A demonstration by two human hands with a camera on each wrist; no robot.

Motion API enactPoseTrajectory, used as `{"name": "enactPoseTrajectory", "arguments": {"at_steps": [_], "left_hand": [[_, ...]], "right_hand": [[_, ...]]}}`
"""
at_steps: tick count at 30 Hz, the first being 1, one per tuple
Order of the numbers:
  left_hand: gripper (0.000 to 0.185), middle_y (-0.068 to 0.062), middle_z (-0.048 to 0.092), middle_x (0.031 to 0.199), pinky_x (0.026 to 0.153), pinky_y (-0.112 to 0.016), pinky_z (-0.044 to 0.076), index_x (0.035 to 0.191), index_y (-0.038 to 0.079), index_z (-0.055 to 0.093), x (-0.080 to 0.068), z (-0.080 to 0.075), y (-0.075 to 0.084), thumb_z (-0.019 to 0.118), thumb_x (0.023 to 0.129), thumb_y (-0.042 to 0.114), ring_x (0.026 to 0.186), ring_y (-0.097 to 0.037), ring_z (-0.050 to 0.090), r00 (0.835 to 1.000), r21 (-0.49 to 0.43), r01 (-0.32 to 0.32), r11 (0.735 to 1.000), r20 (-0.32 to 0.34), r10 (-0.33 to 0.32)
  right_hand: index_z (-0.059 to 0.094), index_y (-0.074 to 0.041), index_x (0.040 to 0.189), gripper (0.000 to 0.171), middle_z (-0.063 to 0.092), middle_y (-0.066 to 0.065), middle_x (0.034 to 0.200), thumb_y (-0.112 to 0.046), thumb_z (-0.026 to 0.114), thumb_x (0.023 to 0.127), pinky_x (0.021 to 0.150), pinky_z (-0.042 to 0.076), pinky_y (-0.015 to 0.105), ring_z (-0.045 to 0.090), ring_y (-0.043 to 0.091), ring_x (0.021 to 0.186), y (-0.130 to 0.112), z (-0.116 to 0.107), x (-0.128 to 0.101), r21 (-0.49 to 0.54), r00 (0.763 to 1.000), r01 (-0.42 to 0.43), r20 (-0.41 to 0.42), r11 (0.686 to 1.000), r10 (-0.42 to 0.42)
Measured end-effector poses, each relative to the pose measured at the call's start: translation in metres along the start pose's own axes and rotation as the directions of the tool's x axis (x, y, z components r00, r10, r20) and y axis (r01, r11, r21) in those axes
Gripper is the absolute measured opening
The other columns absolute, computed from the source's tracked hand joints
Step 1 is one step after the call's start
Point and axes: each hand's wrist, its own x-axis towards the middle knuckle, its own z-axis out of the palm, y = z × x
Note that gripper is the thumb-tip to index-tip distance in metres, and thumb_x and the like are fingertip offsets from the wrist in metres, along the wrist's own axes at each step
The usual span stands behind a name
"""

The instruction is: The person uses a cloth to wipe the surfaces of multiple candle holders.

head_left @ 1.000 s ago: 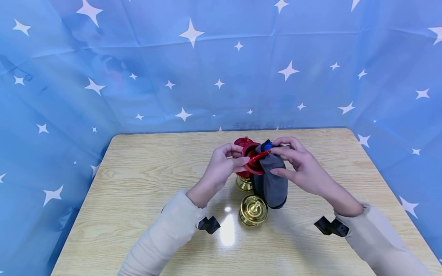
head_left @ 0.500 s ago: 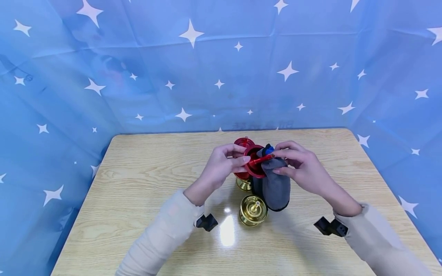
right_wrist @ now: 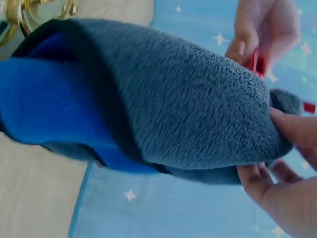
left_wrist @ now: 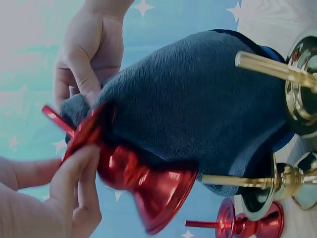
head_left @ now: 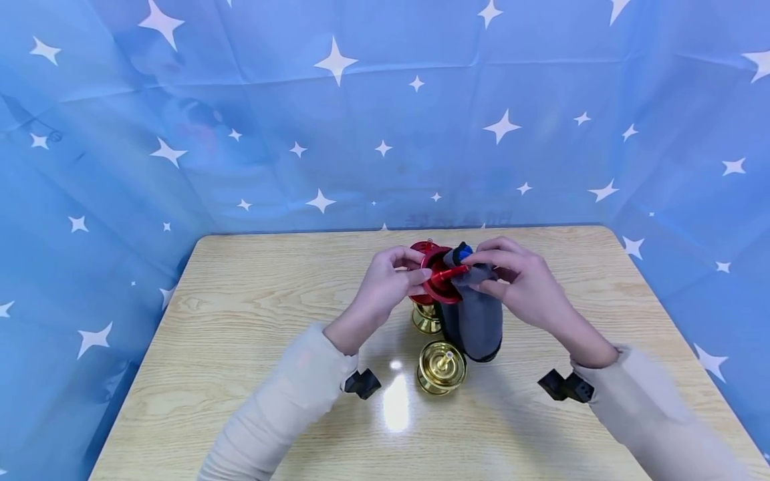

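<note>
While both grips stay pinched — left hand [head_left: 394,280] on red candlestick [head_left: 438,282], right hand [head_left: 514,284] on grey cloth [head_left: 478,317] — everything sits slightly higher.

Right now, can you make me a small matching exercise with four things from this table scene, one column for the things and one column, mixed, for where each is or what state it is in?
Things:
1. red candle holder
2. grey cloth
3. gold candle holder
4. table

Places or states:
A. stands on the table, nearest the person, not held
B. held up by the left hand
C. light wood, carries the other things
D. hangs down from the right hand, against the red holder

Pairs: 1-B, 2-D, 3-A, 4-C
</note>
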Motion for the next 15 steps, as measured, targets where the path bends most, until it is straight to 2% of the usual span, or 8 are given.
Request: {"name": "enactPoseTrajectory", "arguments": {"at_steps": [4,6,8,11,15], "left_hand": [[0.016,-0.011,0.051,0.088,0.070,-0.029,0.053,0.097,-0.008,0.053,-0.001,0.003,-0.002,0.055,0.082,-0.012,0.073,-0.018,0.060,0.998,-0.061,-0.032,0.998,-0.051,0.028],[0.020,-0.011,0.051,0.087,0.070,-0.030,0.053,0.100,-0.008,0.052,-0.002,0.003,-0.002,0.056,0.081,-0.013,0.074,-0.018,0.059,0.999,-0.059,-0.041,0.997,-0.036,0.039],[0.023,-0.011,0.052,0.086,0.070,-0.033,0.053,0.105,-0.007,0.053,-0.002,0.002,-0.001,0.057,0.083,-0.010,0.071,-0.017,0.058,0.999,-0.012,-0.044,0.999,-0.003,0.044],[0.026,-0.012,0.054,0.087,0.069,-0.037,0.054,0.113,-0.005,0.054,-0.003,-0.001,0.003,0.058,0.087,0.000,0.068,-0.019,0.062,0.998,0.089,-0.035,0.995,0.064,0.030],[0.026,-0.015,0.055,0.087,0.066,-0.038,0.054,0.114,-0.006,0.056,-0.003,-0.006,0.007,0.056,0.091,0.006,0.065,-0.025,0.065,0.989,0.216,-0.023,0.976,0.149,-0.010]], "right_hand": [[0.065,0.005,0.102,0.033,0.057,0.012,0.104,0.013,0.071,0.070,0.068,0.047,0.011,0.053,0.009,0.082,-0.005,0.010,-0.005,0.118,0.992,-0.106,-0.059,0.987,0.113],[0.064,0.007,0.103,0.033,0.056,0.014,0.105,0.013,0.070,0.071,0.070,0.047,0.011,0.053,0.006,0.083,-0.006,0.013,-0.006,0.159,0.987,-0.125,-0.079,0.979,0.139],[0.064,0.008,0.102,0.033,0.057,0.014,0.104,0.015,0.069,0.071,0.070,0.047,0.011,0.053,0.004,0.085,-0.005,0.013,-0.007,0.168,0.988,-0.116,-0.085,0.979,0.132],[0.066,0.005,0.099,0.033,0.057,0.012,0.103,0.017,0.070,0.068,0.068,0.047,0.011,0.053,0.004,0.086,-0.001,0.011,-0.007,0.130,0.996,-0.051,-0.065,0.990,0.060],[0.068,-0.001,0.094,0.039,0.059,0.008,0.100,0.022,0.070,0.063,0.065,0.044,0.013,0.054,0.011,0.088,0.005,0.004,-0.004,0.041,0.994,0.109,0.009,0.993,-0.109]]}}
